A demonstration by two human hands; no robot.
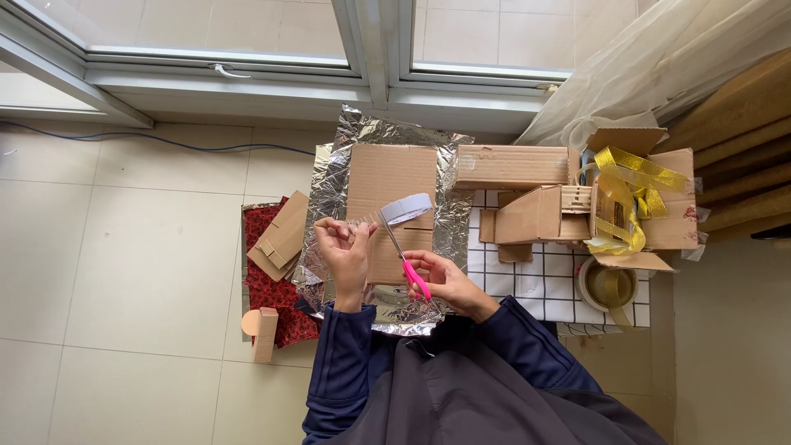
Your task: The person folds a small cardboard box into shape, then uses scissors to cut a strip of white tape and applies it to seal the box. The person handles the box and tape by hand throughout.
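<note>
- The right hand (441,280) grips pink-handled scissors (404,255), fingers through the loops, blades pointing up and away towards the far side.
- The left hand (344,247) pinches the free end of a strip of tape (362,224) between thumb and fingers, closed narrowly on it.
- The tape roll (408,208) hangs off the strip just right of the scissor tips, above a cardboard sheet (391,185) that lies on crinkled foil (329,189) on the floor (124,247).
- To cut well, I judge the strip should be held taut and the blades set square across it, close to the roll.
- Right of the foil sit open cardboard boxes (527,210) with gold ribbon (630,185) on a checked cloth (544,284); left lies a red patterned sheet (276,288) with cardboard scraps.
</note>
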